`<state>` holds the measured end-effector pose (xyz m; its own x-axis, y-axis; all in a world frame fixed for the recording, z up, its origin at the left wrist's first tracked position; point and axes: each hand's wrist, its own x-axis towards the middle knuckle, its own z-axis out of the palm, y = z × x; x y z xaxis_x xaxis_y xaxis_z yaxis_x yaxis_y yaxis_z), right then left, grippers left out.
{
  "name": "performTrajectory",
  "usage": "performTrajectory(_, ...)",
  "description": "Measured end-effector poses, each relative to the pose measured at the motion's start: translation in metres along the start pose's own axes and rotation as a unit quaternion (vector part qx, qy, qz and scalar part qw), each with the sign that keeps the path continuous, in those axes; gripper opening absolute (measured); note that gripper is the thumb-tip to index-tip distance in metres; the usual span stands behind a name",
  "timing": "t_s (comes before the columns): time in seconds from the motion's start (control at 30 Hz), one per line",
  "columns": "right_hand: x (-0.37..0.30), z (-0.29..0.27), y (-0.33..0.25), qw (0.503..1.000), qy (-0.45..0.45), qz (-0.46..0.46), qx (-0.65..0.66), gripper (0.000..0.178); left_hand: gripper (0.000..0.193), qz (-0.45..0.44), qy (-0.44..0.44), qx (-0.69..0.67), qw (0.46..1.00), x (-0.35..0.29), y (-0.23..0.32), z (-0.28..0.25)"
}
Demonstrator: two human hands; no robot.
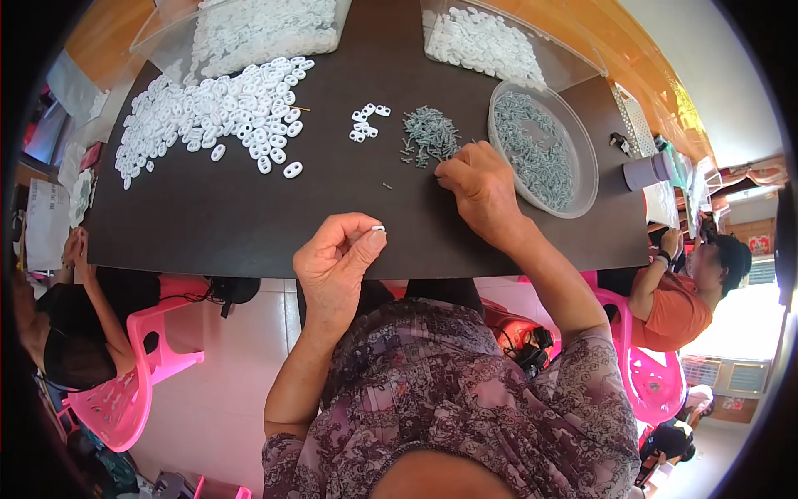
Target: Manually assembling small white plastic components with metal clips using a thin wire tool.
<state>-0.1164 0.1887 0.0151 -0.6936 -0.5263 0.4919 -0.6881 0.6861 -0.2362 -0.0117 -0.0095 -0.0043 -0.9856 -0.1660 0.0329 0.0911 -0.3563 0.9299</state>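
Note:
My left hand (337,258) hovers over the near edge of the dark table (233,224) and pinches a small white plastic piece (378,228) between thumb and fingertips. My right hand (478,187) rests knuckles-up on the table, fingers curled at the edge of a small heap of grey screws (430,135); whether it holds a screw is hidden. A few white pieces (368,123) lie just left of that heap. A big spread of white pieces (212,112) covers the far left of the table.
A round clear bowl of grey screws (544,150) stands right of my right hand. Two clear plastic bags of white pieces (258,29) (486,41) lie at the far edge. Other people sit on pink chairs (125,391) at left and right.

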Motion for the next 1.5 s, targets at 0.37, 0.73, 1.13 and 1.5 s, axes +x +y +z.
performTrajectory(0.37,0.011,0.010,-0.034,0.997,0.021,-0.050,0.046,0.014,0.012,0.030,0.030,-0.031,0.999,-0.002,-0.002,0.000)
performTrajectory(0.73,0.022,0.032,-0.043,0.995,-0.018,-0.078,0.055,0.013,0.012,0.017,0.083,-0.046,0.995,0.001,0.004,0.001)
performTrajectory(1.13,0.019,-0.008,-0.069,0.873,-0.126,0.183,0.433,0.014,0.014,-0.019,0.057,-0.084,0.995,0.002,0.010,0.002)
performTrajectory(1.5,0.020,-0.014,-0.078,0.883,-0.148,0.188,0.403,0.013,0.012,-0.024,0.037,-0.032,0.999,-0.003,0.011,0.005)
